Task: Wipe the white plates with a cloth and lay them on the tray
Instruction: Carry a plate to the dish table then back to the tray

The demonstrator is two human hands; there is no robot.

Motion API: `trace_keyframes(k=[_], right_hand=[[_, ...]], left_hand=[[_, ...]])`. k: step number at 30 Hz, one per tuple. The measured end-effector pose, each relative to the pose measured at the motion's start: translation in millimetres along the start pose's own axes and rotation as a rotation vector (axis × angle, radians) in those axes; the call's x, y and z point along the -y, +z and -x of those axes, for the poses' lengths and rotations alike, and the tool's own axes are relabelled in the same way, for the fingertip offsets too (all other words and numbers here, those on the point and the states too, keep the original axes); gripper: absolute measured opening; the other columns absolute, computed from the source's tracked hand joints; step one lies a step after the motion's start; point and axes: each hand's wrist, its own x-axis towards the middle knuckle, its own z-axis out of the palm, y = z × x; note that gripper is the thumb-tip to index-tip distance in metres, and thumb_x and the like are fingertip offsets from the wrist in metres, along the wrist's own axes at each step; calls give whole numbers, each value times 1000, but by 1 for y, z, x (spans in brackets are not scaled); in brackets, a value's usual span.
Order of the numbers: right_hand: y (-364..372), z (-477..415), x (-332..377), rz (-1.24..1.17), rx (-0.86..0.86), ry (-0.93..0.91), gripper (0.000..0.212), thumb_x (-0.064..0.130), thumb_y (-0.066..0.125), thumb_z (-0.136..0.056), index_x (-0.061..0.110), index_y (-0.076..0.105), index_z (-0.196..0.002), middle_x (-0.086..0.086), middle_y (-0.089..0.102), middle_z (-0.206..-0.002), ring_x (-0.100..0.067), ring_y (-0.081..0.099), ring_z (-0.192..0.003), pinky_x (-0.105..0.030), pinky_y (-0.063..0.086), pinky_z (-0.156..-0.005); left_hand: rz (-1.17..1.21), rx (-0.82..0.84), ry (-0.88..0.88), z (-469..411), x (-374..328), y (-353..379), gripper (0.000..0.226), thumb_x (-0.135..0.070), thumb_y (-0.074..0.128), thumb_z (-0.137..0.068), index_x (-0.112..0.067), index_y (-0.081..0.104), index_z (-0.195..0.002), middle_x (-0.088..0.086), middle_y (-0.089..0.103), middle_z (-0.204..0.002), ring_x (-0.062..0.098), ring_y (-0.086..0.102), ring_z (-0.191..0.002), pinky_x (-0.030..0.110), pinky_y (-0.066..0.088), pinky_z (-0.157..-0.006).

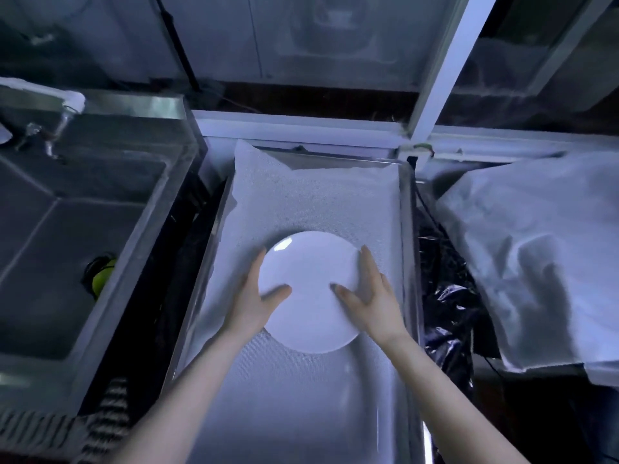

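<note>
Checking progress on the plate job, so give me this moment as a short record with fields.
plate: one white plate, over the tray, held at both sides
left hand: left hand grips the left rim, thumb on top
right hand: right hand grips the right rim, thumb on top
tray: metal tray lined with white mesh liner
contact: cannot tell if the plate rests on the liner
beside: steel sink to the left
</note>
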Motion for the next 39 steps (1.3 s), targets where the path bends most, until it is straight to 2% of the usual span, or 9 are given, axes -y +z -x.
trace_keyframes(k=[3,9,12,15,20,24,27,32,39], right_hand=[[3,-2,-4,-76,-2,39,92,40,73,-86,41,14,-156,-1,39,-155,-22,36,-142,-29,28,-110],[8,-7,-7,-137,8,57,92,39,76,-83,44,17,-153,5,42,-141,-15,35,-136,-25,27,-103],[8,-10,-5,-209,-7,62,90,31,81,-80,36,27,-152,13,43,-135,-17,36,-137,-34,30,-112],[7,-8,-1,-241,-39,46,86,23,84,-77,27,38,-149,19,48,-133,-22,39,-136,-45,32,-115],[5,20,3,-315,-101,76,86,27,87,-74,29,41,-148,25,49,-131,-18,40,-137,-46,35,-115],[5,53,13,-405,-164,76,92,39,80,-67,32,38,-150,14,49,-143,-18,39,-139,-48,35,-115],[4,79,26,-422,-243,77,93,40,79,-66,33,39,-149,8,49,-143,-20,40,-138,-50,36,-114],[11,141,47,-494,-471,125,86,31,85,-68,39,45,-143,0,47,-140,-20,43,-133,-51,39,-111],[24,264,72,-349,-876,167,81,24,87,-71,34,47,-141,19,51,-136,-19,42,-132,-49,38,-110]], left_hand=[[27,-14,-3,0,4,0,84,-29,76,-85,-42,25,-151,-21,34,-151,1,33,-137,27,29,-107],[87,2,-58,4,-2,-3,83,-52,72,-68,-66,28,-136,-24,37,-143,-12,38,-125,13,33,-90],[126,-24,-60,3,-3,0,81,-47,77,-63,-61,39,-133,-15,45,-140,-2,46,-124,16,39,-87],[139,-29,-47,4,-7,-3,75,-42,78,-60,-66,45,-124,-15,53,-134,-9,51,-117,15,43,-83],[167,4,-35,20,-15,-10,79,-33,79,-63,-51,49,-134,-14,55,-135,4,54,-122,34,48,-99],[195,56,-27,34,-23,-20,79,-20,88,-68,-57,49,-125,-34,60,-118,-17,57,-103,18,49,-82],[163,154,-34,41,-30,-32,65,-21,85,-74,-49,54,-123,-30,66,-111,-8,63,-98,14,47,-70],[106,373,123,57,-45,-50,46,-21,82,-78,-41,61,-114,-29,69,-103,-10,65,-90,16,48,-70],[83,698,334,117,-63,-57,51,-30,82,-71,-46,61,-114,-25,70,-108,-4,66,-97,21,52,-75]])
